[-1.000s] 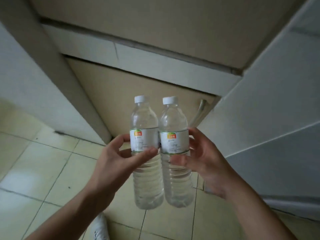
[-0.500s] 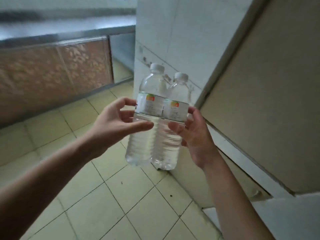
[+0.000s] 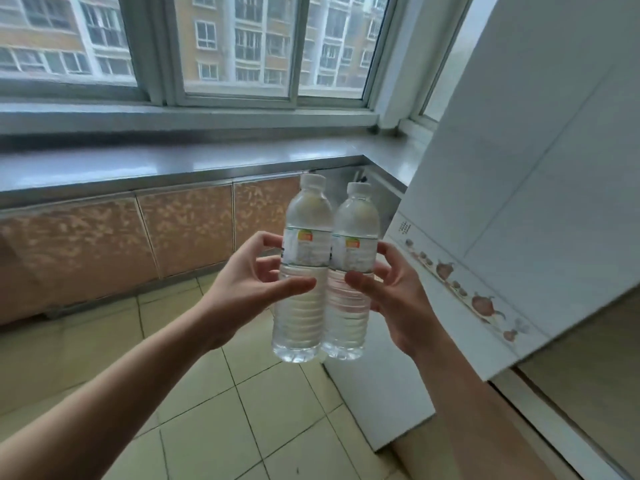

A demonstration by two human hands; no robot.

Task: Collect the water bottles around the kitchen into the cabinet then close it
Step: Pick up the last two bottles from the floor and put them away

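Note:
Two clear water bottles with white caps and white labels are held upright, side by side and touching, in front of me. My left hand (image 3: 249,285) grips the left bottle (image 3: 303,317) around its middle. The right bottle (image 3: 349,320) is gripped the same way by my right hand (image 3: 398,299). Beyond them runs a row of low cabinets with orange patterned doors (image 3: 187,230) under a grey counter. Behind the bottle caps one cabinet bay (image 3: 346,178) looks open and dark; its inside is mostly hidden.
A grey countertop (image 3: 173,164) runs along below a wide window (image 3: 235,46) and turns the corner at right. A white tiled wall (image 3: 519,202) with a decorated border juts in at right, a beige panel below it. The floor is pale tile (image 3: 242,410).
My view has swung up and to the left, from a beige cabinet door and the floor to the window counter and low cabinets. Both hands still hold the bottles together.

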